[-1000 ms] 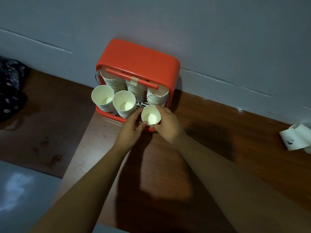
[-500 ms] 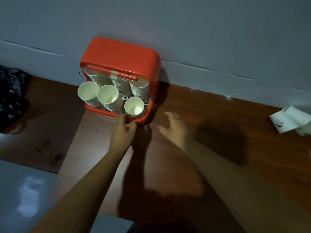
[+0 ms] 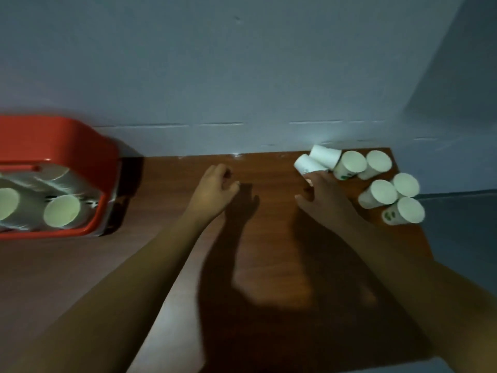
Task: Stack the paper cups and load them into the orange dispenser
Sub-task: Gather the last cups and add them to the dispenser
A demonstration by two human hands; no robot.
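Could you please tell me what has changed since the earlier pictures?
Both hands let go of the cup stack they were seating in the orange dispenser and moved right. The right hand reaches the loose paper cups at the right end of the table, fingertips at one lying on its side, no grip showing; the left hand hangs loosely curled, empty. The dispenser stayed against the wall, stacks in place.

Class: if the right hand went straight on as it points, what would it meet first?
Probably the nearer tipped cup, just beyond the fingers of the right hand; depth is unclear.
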